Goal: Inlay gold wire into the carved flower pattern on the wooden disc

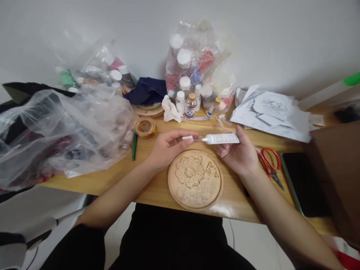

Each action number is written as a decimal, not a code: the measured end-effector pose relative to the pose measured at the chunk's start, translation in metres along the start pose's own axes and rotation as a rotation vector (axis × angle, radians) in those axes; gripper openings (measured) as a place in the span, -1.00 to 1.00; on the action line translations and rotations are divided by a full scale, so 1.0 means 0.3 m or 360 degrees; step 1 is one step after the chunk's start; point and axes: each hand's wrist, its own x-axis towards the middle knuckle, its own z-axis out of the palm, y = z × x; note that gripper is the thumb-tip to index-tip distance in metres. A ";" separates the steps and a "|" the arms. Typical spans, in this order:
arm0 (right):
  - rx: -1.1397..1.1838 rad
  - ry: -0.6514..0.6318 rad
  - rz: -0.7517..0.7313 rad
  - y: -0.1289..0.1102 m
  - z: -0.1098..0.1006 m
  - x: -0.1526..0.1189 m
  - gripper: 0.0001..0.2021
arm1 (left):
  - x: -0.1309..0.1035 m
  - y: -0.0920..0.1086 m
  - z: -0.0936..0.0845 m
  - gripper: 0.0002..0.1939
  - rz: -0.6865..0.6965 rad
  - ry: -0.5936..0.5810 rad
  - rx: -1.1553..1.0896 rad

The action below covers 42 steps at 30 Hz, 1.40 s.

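A round wooden disc (195, 179) with a carved flower pattern, partly outlined in gold, lies at the table's near edge. Just above it my right hand (238, 155) grips a white glue tube (222, 139) held sideways, nozzle pointing left. My left hand (168, 147) pinches a small white cap (187, 137) right at the nozzle tip. Both hands hover over the far rim of the disc.
Red-handled scissors (270, 162) and a black phone (304, 183) lie to the right. Small bottles (191, 104), a gold wire spool (145, 127), a green pencil (134, 146), line drawings on paper (271, 110) and big plastic bags (64, 127) crowd the wooden table (146, 187).
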 end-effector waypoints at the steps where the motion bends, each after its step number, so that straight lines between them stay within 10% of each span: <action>1: 0.0013 0.0006 0.0006 0.001 0.001 0.001 -0.60 | -0.002 0.004 0.004 -0.78 -0.0036 -0.0006 -0.0064; 18: 0.0073 0.0025 0.0025 0.006 0.003 0.006 -0.68 | -0.008 0.011 0.023 -0.68 -0.0285 0.0048 -0.0433; 42: -0.0088 -0.0023 -0.0246 0.010 0.006 0.007 -0.66 | -0.008 -0.008 -0.001 -0.77 0.0081 0.0102 0.0350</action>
